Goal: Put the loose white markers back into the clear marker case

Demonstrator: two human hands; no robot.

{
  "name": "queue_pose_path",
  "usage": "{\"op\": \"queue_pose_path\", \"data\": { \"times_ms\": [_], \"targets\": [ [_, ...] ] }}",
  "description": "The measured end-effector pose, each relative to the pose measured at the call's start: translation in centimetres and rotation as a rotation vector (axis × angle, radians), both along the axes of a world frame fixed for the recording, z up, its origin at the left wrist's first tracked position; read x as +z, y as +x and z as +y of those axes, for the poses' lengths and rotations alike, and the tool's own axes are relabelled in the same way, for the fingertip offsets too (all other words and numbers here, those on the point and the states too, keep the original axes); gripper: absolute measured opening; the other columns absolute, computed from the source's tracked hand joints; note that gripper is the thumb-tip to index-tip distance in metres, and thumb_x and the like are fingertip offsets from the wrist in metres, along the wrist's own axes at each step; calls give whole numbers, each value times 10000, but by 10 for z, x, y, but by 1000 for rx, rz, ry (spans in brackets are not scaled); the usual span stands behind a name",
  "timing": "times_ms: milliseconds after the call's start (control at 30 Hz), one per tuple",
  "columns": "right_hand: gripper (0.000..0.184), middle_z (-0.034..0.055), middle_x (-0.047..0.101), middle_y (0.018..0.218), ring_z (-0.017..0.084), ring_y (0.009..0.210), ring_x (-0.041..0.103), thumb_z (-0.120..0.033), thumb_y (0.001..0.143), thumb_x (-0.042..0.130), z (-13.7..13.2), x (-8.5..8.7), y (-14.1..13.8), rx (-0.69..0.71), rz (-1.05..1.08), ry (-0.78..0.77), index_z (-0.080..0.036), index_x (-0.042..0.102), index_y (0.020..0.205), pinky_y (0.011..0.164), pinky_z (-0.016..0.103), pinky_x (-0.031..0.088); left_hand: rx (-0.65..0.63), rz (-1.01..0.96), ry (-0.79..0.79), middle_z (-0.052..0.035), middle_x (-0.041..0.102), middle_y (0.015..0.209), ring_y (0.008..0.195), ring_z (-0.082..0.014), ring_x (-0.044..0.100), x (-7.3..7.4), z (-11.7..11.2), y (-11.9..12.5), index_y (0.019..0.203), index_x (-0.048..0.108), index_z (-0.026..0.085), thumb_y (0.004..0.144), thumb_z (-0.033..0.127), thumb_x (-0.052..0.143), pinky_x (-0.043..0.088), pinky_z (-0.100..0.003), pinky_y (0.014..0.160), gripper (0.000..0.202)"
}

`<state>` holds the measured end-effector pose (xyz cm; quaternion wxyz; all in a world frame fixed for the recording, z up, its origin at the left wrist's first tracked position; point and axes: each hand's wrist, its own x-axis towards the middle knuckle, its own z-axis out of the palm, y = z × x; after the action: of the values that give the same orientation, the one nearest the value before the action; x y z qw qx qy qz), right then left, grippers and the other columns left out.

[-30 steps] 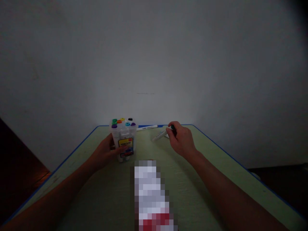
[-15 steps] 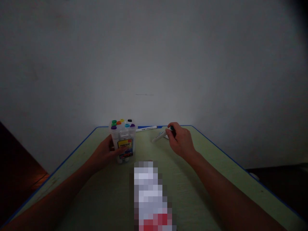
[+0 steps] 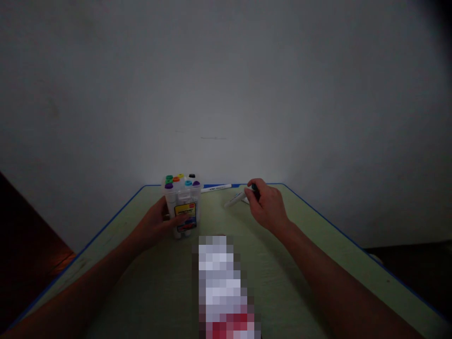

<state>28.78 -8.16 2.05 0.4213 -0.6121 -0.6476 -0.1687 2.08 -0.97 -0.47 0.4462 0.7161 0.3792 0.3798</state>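
A clear plastic marker box with several coloured marker caps showing at its top stands upright on the green table. My left hand is wrapped round the box's lower left side. My right hand is closed in a pinch on the dark-capped end of a white marker, which slants down to the left and appears to touch the table. The light is dim, so small details are hard to make out.
A second white pen lies near the table's far blue edge, close to the grey wall. A blurred white and red patch covers the table's near middle. Dark floor shows on both sides of the table.
Almost nothing differs. My right hand and its marker shifted slightly, and both hands keep their hold.
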Motion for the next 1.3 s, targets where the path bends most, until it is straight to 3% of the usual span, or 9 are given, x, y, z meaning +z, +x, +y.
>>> {"op": "queue_pose_path", "data": {
  "times_ms": [1300],
  "targets": [
    [213,14,560,561,159,516,518,-305,843,413,-1,0,-1,1,-18,-1,-155,555,898,541,264,308,26,33,10,-105,657,1133,1006,-283,638,4,-4,1,1118,523,171,632,427,726,500,-470,889,586]
  ]
}}
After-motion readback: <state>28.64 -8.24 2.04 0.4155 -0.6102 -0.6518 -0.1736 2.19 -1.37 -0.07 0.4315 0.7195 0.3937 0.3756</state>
